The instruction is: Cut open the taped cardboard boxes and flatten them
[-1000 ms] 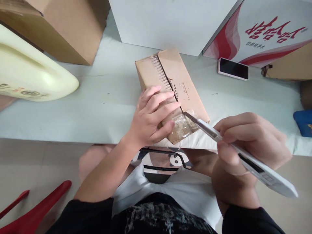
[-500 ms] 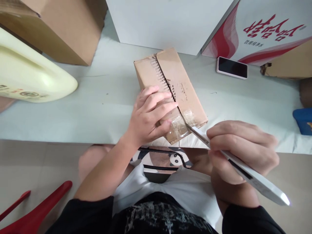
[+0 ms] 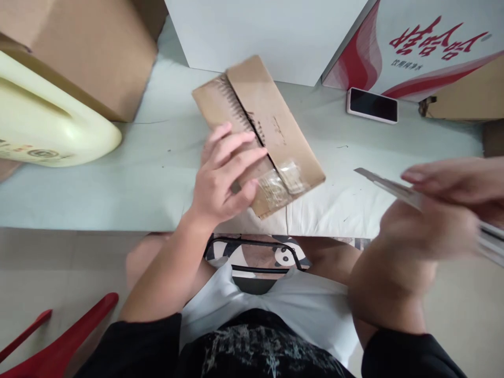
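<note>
Okay, box sits askew on the cloth, near its front edge, top flaps split by a dark gap with a torn row alongside; clear tape sits on its near end. Left hand lies over the box's left part, fingers spread and not clenched, fingertips just beside the gap. Right hand, blurred, is curled round a knife right of the box, blade out and clear of it; exact finger placement can't be told.

Risks, my judgement: bare blade could nick the left fingertips if it ran along the gap and slipped; a light, flat hold could let the box swivel under sideways push; blade pushed deep could mark the contents.

Around: white carton right behind the box, limiting room that way, contact unclear; phone right of the box, toward the back; red-and-white carton behind phone; jug and brown carton left of the box, well apart.
</note>
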A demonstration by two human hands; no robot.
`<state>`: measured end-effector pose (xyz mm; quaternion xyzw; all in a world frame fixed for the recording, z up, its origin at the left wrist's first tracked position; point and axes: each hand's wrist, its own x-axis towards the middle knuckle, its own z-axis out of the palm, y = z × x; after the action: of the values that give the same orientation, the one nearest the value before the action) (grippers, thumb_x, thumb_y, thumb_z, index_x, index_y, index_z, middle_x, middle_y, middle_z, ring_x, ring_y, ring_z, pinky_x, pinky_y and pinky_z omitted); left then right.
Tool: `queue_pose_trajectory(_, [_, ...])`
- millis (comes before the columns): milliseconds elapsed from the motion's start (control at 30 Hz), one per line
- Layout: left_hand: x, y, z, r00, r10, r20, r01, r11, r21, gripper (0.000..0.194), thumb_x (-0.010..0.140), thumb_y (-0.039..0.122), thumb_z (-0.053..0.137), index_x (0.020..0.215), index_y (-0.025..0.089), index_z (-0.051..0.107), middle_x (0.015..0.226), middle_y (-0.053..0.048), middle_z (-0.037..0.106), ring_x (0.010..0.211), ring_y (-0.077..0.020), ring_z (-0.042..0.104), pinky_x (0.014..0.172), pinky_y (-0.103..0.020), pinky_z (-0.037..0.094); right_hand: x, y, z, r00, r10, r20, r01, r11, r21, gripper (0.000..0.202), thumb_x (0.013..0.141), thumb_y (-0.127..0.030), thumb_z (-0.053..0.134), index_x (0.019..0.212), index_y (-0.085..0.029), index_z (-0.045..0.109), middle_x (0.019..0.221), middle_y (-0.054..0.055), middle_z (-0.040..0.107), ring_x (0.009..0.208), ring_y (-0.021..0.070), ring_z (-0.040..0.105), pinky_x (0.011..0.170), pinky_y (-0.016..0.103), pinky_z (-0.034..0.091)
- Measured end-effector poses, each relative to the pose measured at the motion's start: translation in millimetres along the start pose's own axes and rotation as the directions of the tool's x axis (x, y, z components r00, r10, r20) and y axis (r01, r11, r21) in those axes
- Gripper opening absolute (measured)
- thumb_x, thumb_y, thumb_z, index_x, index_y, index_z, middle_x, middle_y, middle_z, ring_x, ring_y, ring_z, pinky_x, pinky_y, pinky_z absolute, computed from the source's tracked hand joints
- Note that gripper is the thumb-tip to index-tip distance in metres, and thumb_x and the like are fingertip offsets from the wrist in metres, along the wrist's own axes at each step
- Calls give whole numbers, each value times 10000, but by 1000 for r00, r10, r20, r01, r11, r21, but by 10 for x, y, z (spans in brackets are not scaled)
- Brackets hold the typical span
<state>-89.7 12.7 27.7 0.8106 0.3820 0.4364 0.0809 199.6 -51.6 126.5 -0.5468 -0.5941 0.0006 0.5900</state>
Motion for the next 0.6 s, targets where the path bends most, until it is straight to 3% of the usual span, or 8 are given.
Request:
queue_pose_trajectory(33, [1,-59,-17,999,-22,-24,22,1000,-6,509,1016,674,424,1369,379,643,1471,2,639,1502,-285,470,1352,-587,301,-17,147,108,997,-56,-51,52,996,-74,108,853,-329,618,762,-335,560,679,10,511,630,223,587,599,424,452])
queue_pose_trajectory(100, [-7,-159,-48,994,-76,-82,75,997,-16,499,1019,668,451,1384,377,627,1490,-3,611,1530,-286,445,1377,-590,260,-88,468,300,985,38,171,11,960,-278,116,767,-187,590,824,-288,580,778,12,633,642,195,602,606,375,472])
queue_pose_trajectory(167, [-28,-219,-70,981,-142,-131,141,990,-16,526,1013,687,471,1398,355,609,1536,1,566,1550,-298,430,1387,-600,243,-186,766,430,887,229,401,-27,892,-451,194,735,-175,563,901,-261,616,868,37,715,676,203,614,616,356,479])
queue_pose_trajectory(267, [-80,-235,-85,961,-222,-166,223,975,-11,615,1004,739,447,1447,329,569,1636,10,479,1571,-318,415,1379,-604,270,-334,1046,520,758,374,535,11,812,-583,301,786,-271,609,1076,-238,681,1004,105,752,766,258,634,662,394,504])
queue_pose_trajectory(333, [-116,-223,-90,956,-242,-163,242,970,-20,655,1000,754,440,1488,329,540,1673,14,443,1585,-316,403,1380,-579,286,-402,1096,554,739,353,574,65,811,-582,383,817,-349,642,1172,-218,703,1094,151,752,904,324,667,785,478,551])
queue_pose_trajectory(400, [-142,-212,-93,956,-253,-152,249,968,-42,700,980,783,447,1515,337,519,1683,23,427,1594,-317,396,1370,-561,313,-432,1062,600,749,285,598,92,849,-520,401,852,-387,636,1191,-191,723,1166,185,748,1065,376,670,948,565,548])
queue_pose_trajectory(467, [-152,-209,-93,948,-288,-134,283,957,-56,746,951,826,441,1523,352,511,1690,31,417,1611,-330,373,1344,-558,355,-431,989,678,745,251,618,46,905,-423,401,889,-385,598,1202,-174,732,1227,195,744,1155,378,668,1046,588,531])
queue_pose_trajectory(600, [-151,-208,-91,954,-266,-141,260,964,-55,753,949,833,422,1530,361,503,1705,22,402,1630,-339,346,1351,-562,335,-405,872,914,606,257,753,-141,966,-216,496,886,-356,581,1347,-194,670,1399,158,709,1334,365,632,1151,585,511])
